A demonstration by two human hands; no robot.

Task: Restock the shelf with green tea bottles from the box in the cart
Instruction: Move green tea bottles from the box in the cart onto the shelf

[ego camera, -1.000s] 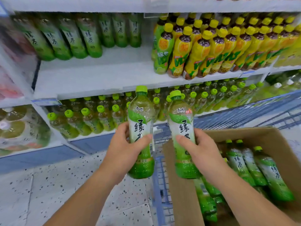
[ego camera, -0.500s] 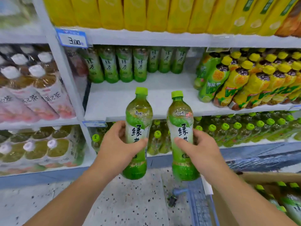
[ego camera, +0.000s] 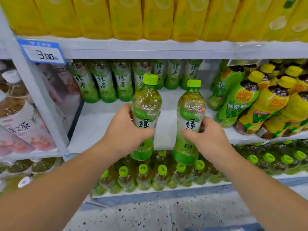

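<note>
Mid-frame, the left hand (ego camera: 123, 130) has its grip wrapped around one green tea bottle (ego camera: 146, 114), and the right hand (ego camera: 208, 139) grips a second bottle (ego camera: 190, 120), both upright before the shelf (ego camera: 100, 124). A back row of green tea (ego camera: 106, 80) already stands there; the wide bare front remains to fill. The box and cart are out of view.

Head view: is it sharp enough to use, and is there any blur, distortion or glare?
Head view: usable; the two held green tea bottles and both hands are fairly sharp with readable labels. The yellow packs on top look smeared; the price tag is soft. Wide-angle bending tilts the left upright. Lighting is even, with only faint highlights.
</note>
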